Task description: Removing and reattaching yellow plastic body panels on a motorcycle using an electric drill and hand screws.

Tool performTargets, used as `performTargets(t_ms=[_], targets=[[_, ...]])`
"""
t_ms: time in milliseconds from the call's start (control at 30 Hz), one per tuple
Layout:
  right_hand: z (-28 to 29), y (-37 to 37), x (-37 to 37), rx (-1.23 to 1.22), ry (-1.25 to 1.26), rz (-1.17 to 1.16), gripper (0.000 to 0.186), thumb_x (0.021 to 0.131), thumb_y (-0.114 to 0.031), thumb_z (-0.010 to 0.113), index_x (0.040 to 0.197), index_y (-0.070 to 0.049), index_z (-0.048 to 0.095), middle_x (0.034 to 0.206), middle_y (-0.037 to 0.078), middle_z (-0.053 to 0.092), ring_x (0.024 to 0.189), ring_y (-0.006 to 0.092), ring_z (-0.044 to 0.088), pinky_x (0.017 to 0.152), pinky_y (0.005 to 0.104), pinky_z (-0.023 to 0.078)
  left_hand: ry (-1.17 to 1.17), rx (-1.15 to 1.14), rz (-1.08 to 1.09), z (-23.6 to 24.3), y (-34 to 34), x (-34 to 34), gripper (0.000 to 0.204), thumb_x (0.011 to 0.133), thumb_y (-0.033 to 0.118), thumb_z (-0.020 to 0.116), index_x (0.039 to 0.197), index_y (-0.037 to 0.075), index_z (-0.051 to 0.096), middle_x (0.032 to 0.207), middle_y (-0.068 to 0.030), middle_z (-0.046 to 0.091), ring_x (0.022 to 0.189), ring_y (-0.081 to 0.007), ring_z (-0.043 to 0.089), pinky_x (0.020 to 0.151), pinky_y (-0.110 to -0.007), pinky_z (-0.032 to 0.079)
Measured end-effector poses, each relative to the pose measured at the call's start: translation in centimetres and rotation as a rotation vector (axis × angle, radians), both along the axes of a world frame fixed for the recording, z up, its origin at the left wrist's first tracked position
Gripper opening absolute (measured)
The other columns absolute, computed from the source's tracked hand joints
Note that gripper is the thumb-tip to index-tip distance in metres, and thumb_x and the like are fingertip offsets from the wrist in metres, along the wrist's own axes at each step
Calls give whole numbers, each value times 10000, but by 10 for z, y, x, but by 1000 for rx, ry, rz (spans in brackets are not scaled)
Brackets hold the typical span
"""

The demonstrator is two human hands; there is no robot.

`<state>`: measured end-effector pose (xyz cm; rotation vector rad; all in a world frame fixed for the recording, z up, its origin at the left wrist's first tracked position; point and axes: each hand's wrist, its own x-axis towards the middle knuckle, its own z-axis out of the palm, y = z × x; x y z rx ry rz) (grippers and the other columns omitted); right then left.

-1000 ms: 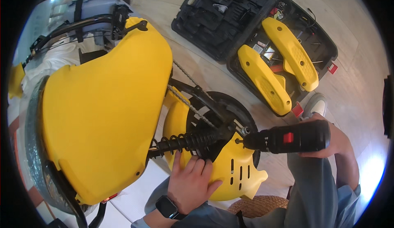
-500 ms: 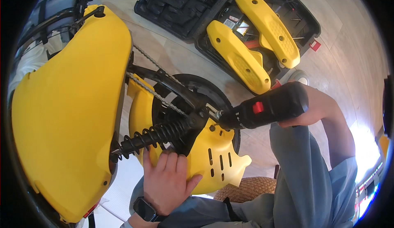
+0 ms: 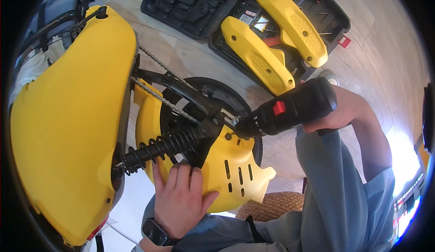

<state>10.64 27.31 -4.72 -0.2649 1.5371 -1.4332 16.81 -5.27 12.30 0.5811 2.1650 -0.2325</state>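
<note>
indoor repair spot, workshop-like or a home floor used as one (cannot tell which). pale wood-plank floor (image 3: 190, 57) under a partly stripped yellow scooter (image 3: 68, 116); open black tool case (image 3: 199, 2) beyond the hands, two loose yellow body panels (image 3: 272, 43) laid across it.

Right hand (image 3: 337, 111) grips a black drill (image 3: 285, 111) — tip at the yellow fender (image 3: 235, 170); left hand (image 3: 181, 197) lies flat against it.

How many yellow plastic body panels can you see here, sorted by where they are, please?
Loose panels in the open black tool case: 2
Large body panel on the vehicle: 1
Slotted wheel guard under the left hand: 1
Total: 4
</note>
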Motion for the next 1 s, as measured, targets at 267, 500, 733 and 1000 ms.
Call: performTargets(t_ms=[267, 500, 733, 1000], targets=[[18, -10, -17, 61, -278, 13, 475, 674, -141, 819, 1119, -44, 682, 958, 106, 720, 914, 228, 692, 821, 354, 542, 29, -6, 1, -1, 3, 4, 496, 837, 424, 725, 1098, 31, 575, 1015, -121, 533, 1034, -281, 551, 1084, -698, 277], [22, -6, -24, 6, -20, 98, 462, 735, -123, 740, 1184, -80, 641, 980, 113, 697, 931, 244, 650, 840, 378, 535, -14, -34, 42, 5, 13, 6, 614, 821, 438, 747, 1201, -1, 552, 1072, -153, 528, 1125, -338, 541, 1151, -647, 232], [17, -15, -27, 11, -58, 120, 449, 743, -103, 730, 1182, -80, 640, 983, 103, 691, 937, 232, 633, 852, 373, 515, -4, -45, 55, 4, 9, 8, 660, 799, 420, 775, 1238, -9, 533, 1119, -167, 529, 1150, -352, 529, 1147, -635, 258], [8, -15, -19, 14, -189, 99, 427, 742, -119, 727, 1162, -78, 660, 945, 104, 678, 909, 226, 627, 834, 366, 510, -51, -60, 70, 7, 13, 5, 643, 837, 403, 727, 1256, -38, 517, 1150, -178, 532, 1165, -359, 518, 1128, -650, 261]])
